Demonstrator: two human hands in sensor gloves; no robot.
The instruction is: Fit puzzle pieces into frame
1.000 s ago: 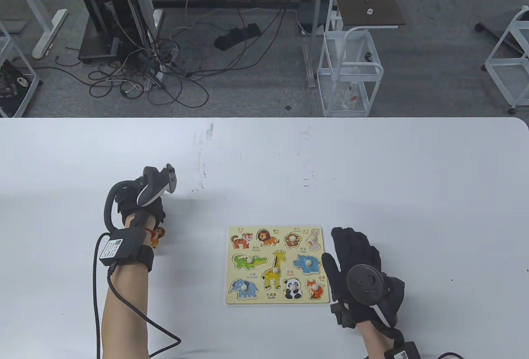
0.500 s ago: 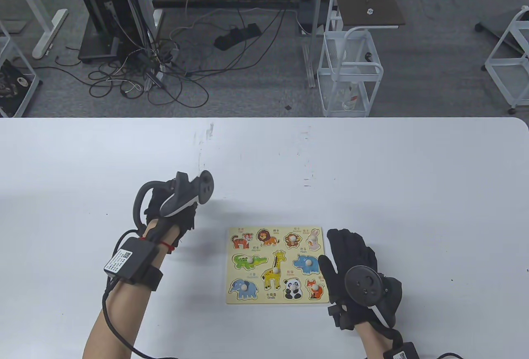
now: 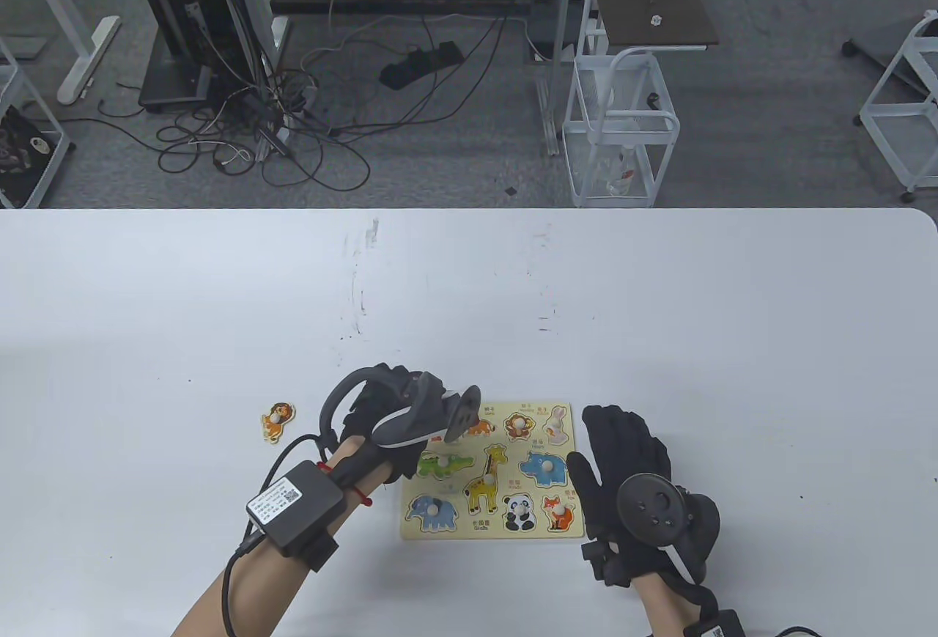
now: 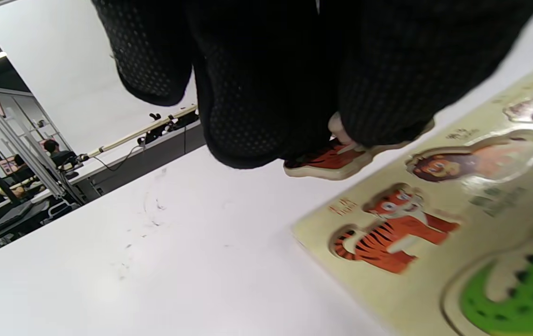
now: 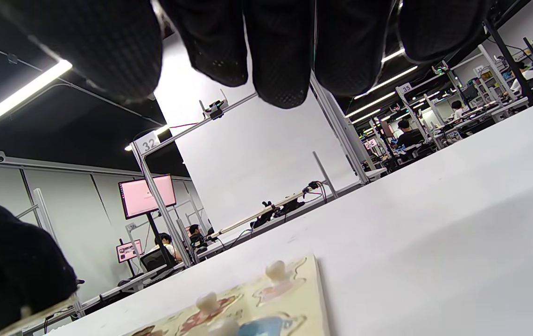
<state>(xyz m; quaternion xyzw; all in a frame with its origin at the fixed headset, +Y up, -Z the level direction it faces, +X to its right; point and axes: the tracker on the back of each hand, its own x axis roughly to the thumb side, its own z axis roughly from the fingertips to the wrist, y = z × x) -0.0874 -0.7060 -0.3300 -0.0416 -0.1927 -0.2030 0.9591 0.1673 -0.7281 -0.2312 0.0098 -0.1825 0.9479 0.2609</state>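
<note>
Left hand (image 3: 381, 410) hovered over the top-left corner of the puzzle frame (image 3: 491, 531), fingers (image 4: 378, 93) pinched on the white knob of a tiger piece (image 4: 332, 161), held just above and beyond the tiger recess (image 4: 395, 226). Right hand (image 3: 630, 476) lay flat and spread against the frame's right edge, gripping nothing, apparently steadying the board. Lion piece (image 3: 278, 421) lay loose on the table (image 3: 659, 300), well left of the frame, its recess (image 4: 476, 161) beside the tiger's also unfilled. Other animals appeared seated. Step judged: carrying the tiger to its slot. Next called for lowering, turning to match the outline, then pressing home; afterwards, fetching the lion.
</note>
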